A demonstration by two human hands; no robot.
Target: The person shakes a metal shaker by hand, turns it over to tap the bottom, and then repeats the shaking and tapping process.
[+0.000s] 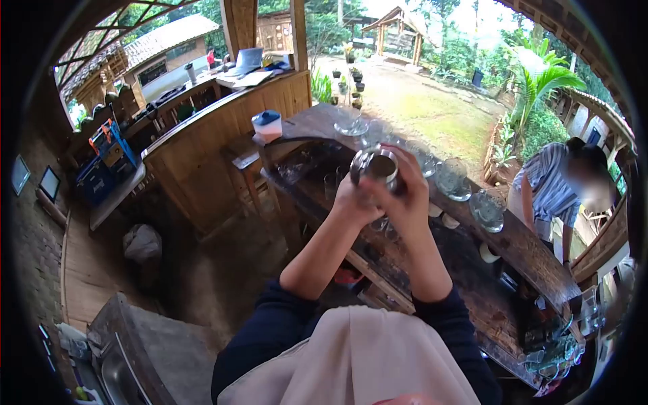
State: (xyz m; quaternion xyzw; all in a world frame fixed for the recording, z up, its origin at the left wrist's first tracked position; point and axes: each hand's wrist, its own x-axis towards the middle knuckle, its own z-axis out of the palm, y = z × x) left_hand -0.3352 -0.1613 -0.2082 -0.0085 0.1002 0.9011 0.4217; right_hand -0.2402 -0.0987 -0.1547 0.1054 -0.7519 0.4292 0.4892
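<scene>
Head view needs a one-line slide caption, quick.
Left hand and right hand hold a shiny round vessel at a dark wooden counter lined with clear glassware.

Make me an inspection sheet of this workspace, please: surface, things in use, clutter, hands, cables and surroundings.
Surface: dark wooden counter, looks worn.
Things in use: metal vessel, held up over the counter; its exact kind is hard to tell.
Clutter: clear glass dishes along the counter top; blue-lidded container at its left end; more glassware near its right end.
Hands: left hand and right hand both hold the metal vessel, fingers around it.
Cables: nothing seen.
Surroundings: another person in a striped shirt at right; open yard beyond; sink at lower left.
</scene>
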